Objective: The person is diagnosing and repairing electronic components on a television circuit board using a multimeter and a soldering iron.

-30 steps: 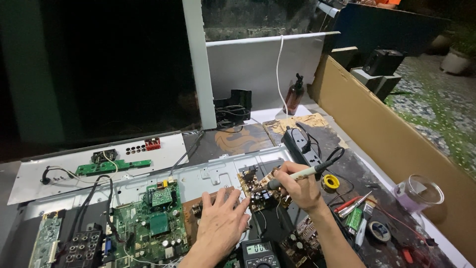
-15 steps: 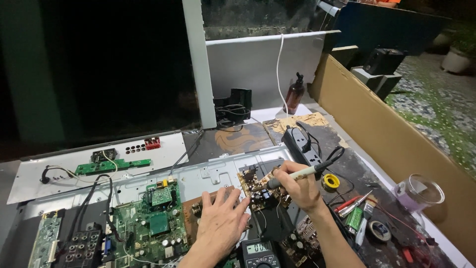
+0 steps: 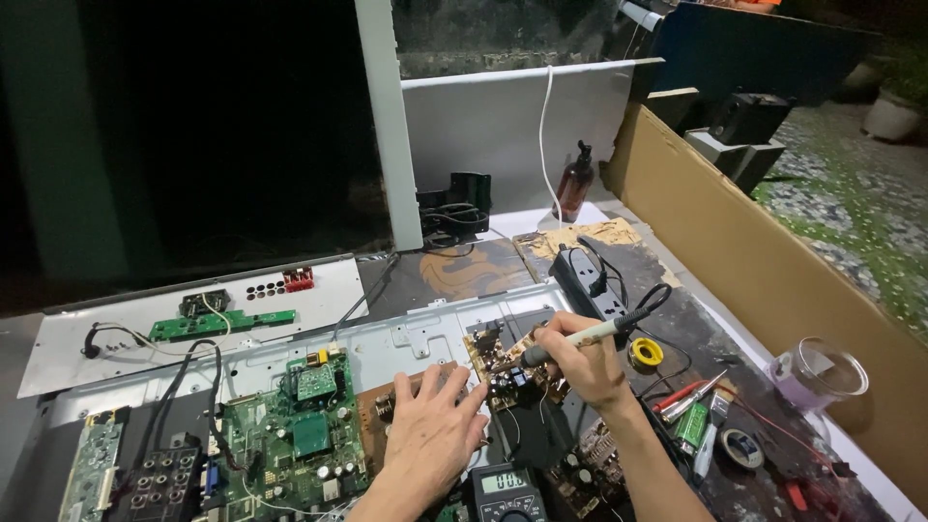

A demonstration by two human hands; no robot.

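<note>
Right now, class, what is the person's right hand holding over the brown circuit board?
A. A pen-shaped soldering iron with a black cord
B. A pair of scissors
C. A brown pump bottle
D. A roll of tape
A: the right hand has its grip on a pen-shaped soldering iron, tip down on the brown circuit board, black cord trailing behind it.

The black handheld multimeter (image 3: 507, 491) is cut off by the bottom edge; the left hand (image 3: 432, 433) hides part of the brown circuit board (image 3: 406, 406).
</note>
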